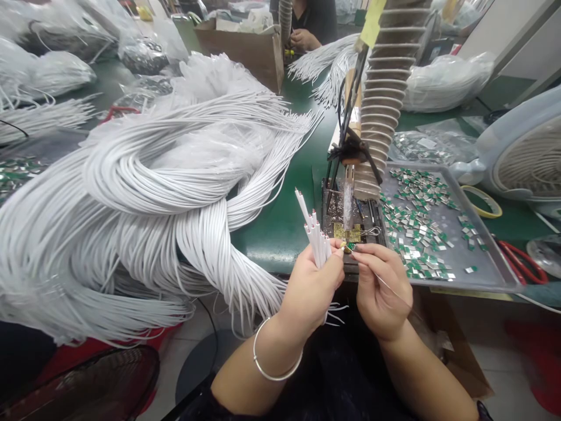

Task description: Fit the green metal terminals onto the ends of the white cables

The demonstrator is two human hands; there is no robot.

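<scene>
My left hand (pixel 313 286) is closed around a bundle of white cables (pixel 319 240), their reddish cut ends pointing up. Its thumb and index finger also pinch something small and pale just below the soldering iron (pixel 348 202), which is fixed tip-down in a stand. Close on the right, my right hand (pixel 383 286) is closed in a pinch on a thin solder wire (pixel 392 291) that trails down across the palm. A small green circuit board (pixel 350 247) shows between the fingertips of both hands. Fingers partly hide the contact there.
Large coils of white cable (pixel 144 181) cover the left of the green table. A grey tray (pixel 482 272) of small green boards with metal plugs stands right, near a fan (pixel 526 152), tape roll (pixel 482 202) and red-handled tool (pixel 521 263). A ribbed hose (pixel 390 88) hangs above; a co-worker's hand (pixel 305 40) shows behind.
</scene>
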